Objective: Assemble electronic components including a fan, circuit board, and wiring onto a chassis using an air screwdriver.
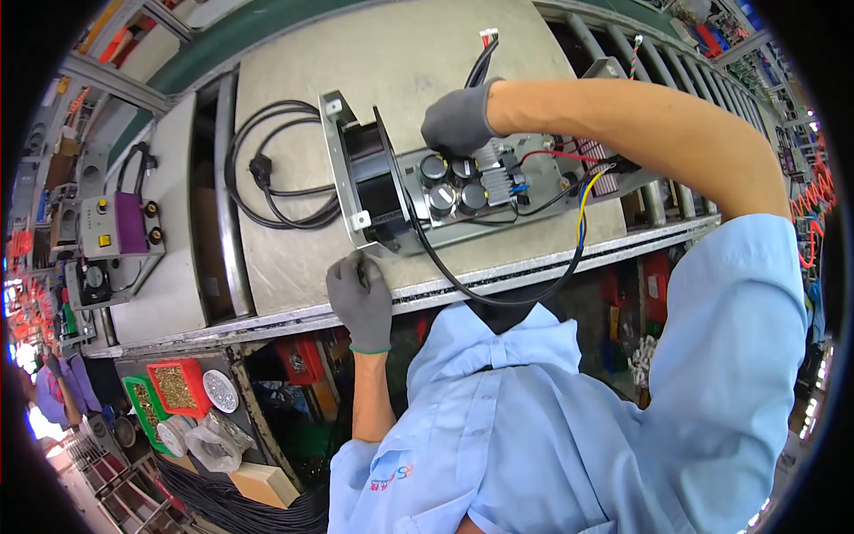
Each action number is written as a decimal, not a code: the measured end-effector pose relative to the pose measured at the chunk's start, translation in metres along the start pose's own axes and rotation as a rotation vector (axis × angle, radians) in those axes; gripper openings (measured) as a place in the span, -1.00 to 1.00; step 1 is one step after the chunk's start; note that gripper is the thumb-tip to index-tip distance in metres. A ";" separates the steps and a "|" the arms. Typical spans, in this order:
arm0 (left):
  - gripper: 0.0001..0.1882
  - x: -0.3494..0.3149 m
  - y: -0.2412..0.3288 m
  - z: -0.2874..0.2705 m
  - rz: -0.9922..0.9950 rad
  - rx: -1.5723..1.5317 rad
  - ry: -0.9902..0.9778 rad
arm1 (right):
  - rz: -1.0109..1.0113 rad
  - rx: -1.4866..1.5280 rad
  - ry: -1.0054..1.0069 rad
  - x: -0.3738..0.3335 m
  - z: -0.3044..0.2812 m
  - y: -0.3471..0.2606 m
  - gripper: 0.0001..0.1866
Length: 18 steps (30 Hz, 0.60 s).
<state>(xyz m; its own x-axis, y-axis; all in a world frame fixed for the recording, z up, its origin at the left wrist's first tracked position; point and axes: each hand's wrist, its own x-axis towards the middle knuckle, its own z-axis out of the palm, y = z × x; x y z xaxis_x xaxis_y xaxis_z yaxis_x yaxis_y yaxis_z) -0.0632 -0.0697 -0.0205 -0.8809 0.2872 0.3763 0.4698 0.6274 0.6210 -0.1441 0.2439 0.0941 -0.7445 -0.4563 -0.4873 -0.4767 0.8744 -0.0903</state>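
An opened electronic power unit with a grey metal chassis (525, 214) lies across the work surface, its black rectangular part (374, 178) framed by an end plate at the left. Over its round capacitors (441, 198) is my right hand (460, 122), in a grey glove with the fingers curled; whatever they grip is hidden. Black wires with a white plug (488, 36) run up from behind that hand. My left hand (360, 298), also gloved in grey, is closed beside the chassis's near left corner, next to a bit of clear film. Its fingertips' hold cannot be made out.
A coiled black power cord (258, 169) lies left of the unit. A black cable (498, 301) loops over the near edge. Another unit with a purple panel (132, 222) stands farther left. Below are red (178, 387) and green bins of small fasteners. Rollers (654, 200) flank the surface.
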 end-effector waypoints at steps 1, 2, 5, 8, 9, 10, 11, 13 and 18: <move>-0.77 0.000 -0.001 -0.001 0.018 -0.015 -0.019 | 0.061 -0.029 -0.046 -0.003 -0.004 -0.003 -0.83; -0.76 -0.001 -0.002 -0.002 -0.015 -0.072 -0.041 | 0.049 -0.029 -0.016 -0.005 -0.007 -0.004 -0.83; -0.77 -0.005 -0.008 -0.002 0.049 -0.033 -0.023 | 0.039 -0.025 -0.096 -0.004 -0.010 -0.007 -0.83; -0.76 -0.009 -0.011 0.002 0.005 -0.004 -0.032 | -0.003 -0.098 -0.099 0.003 -0.004 -0.002 -0.84; -0.76 -0.009 -0.010 0.005 -0.003 0.004 -0.054 | 0.006 -0.086 -0.133 0.005 -0.001 0.001 -0.84; -0.75 -0.010 -0.008 0.005 0.016 0.046 -0.054 | -0.037 -0.071 -0.126 0.007 0.001 0.002 -0.85; -0.74 -0.008 -0.006 0.006 0.052 0.086 -0.038 | -0.083 -0.064 -0.092 0.008 0.002 0.004 -0.86; -0.76 -0.005 -0.001 0.005 -0.017 0.085 -0.010 | -0.084 -0.068 -0.077 0.007 0.000 0.005 -0.86; -0.79 0.001 0.006 0.001 0.025 0.085 0.036 | -0.026 -0.002 -0.127 0.009 -0.010 -0.001 -0.76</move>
<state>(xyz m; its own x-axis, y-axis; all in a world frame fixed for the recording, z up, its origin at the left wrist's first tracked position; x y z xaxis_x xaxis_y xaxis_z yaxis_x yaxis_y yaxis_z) -0.0614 -0.0652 -0.0170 -0.8657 0.2777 0.4164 0.4834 0.6798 0.5515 -0.1549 0.2374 0.0985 -0.6668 -0.4538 -0.5911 -0.4959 0.8623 -0.1025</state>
